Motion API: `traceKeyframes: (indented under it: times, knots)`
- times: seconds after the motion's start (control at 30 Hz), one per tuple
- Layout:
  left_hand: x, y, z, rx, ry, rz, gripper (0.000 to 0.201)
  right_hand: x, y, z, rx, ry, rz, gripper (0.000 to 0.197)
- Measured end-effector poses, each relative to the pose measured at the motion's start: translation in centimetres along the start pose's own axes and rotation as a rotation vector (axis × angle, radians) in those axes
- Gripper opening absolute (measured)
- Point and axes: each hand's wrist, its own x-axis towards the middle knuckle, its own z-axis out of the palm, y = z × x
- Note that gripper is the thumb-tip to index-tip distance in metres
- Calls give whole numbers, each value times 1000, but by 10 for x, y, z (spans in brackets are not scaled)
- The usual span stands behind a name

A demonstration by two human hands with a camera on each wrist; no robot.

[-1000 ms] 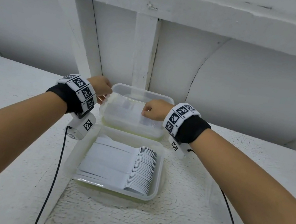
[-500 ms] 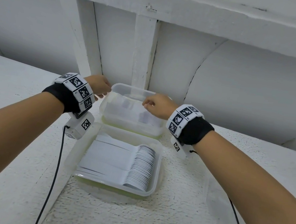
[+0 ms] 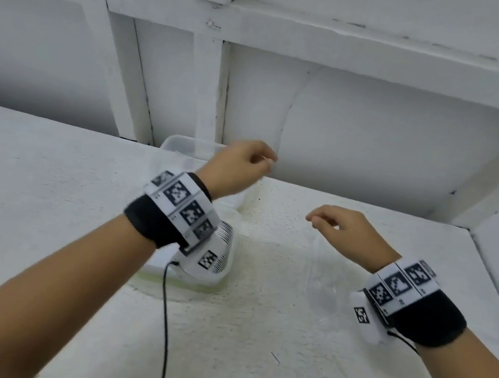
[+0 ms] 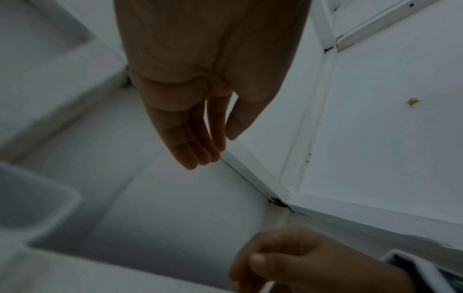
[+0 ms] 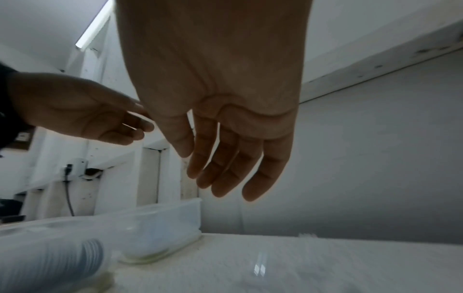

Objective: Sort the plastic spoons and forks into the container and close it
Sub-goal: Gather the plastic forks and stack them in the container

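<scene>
Both hands are raised clear of the counter [image 3: 250, 350], nothing being held. The left hand [image 3: 239, 164] is held above the far container [image 3: 180, 146] near the counter's back edge, its grip relaxed, fingers loosely extended. The right hand [image 3: 345, 232] is held over the counter's middle, palm down, fingers spread; the spoons [image 3: 223, 249] are seen in the nearer container [image 3: 222, 277].

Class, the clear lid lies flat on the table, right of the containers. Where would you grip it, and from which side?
Probably the right-hand rim of the clear lid, pinched by the right hand from above: it lies flat and thin, so only an edge offers purchase, and that open hand hovers over it.
</scene>
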Motion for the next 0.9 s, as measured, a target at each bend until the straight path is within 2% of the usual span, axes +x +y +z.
traceKeyframes:
  times: [0.07, 0.2, 0.3, 0.4, 0.47, 0.53, 0.63, 0.73, 0.83, 0.9]
  knots:
    - [-9, 14, 36, -57, -78, 26, 21, -21, 20, 1, 13, 36, 96, 20]
    - [-15, 18, 103, -90, -180, -69, 22, -57, 45, 9, 43, 95, 229, 21]
    - [-8, 9, 143, 54, -225, -186, 26, -76, 55, 15, 67, 110, 290, 23]
    - [1, -4, 168, 239, -295, -301, 21, -91, 62, 15, 110, 119, 322, 22]
    - [3, -10, 176, 294, -329, -343, 21, -99, 66, 13, 131, 121, 334, 22]
    - [1, -14, 179, 361, -365, -348, 33, -105, 69, 10, 132, 112, 335, 21]
    - [0, -17, 180, 392, -376, -366, 22, -110, 70, 5, 126, 95, 335, 19]
    - [1, -19, 175, 288, -332, -455, 31, -104, 67, 0, 120, 86, 337, 21]
    - [-11, -23, 167, 32, -279, -536, 20, -83, 60, -1, 76, 68, 322, 23]
    - [-22, -27, 163, -34, -225, -549, 12, -59, 58, 1, 37, 65, 330, 25]
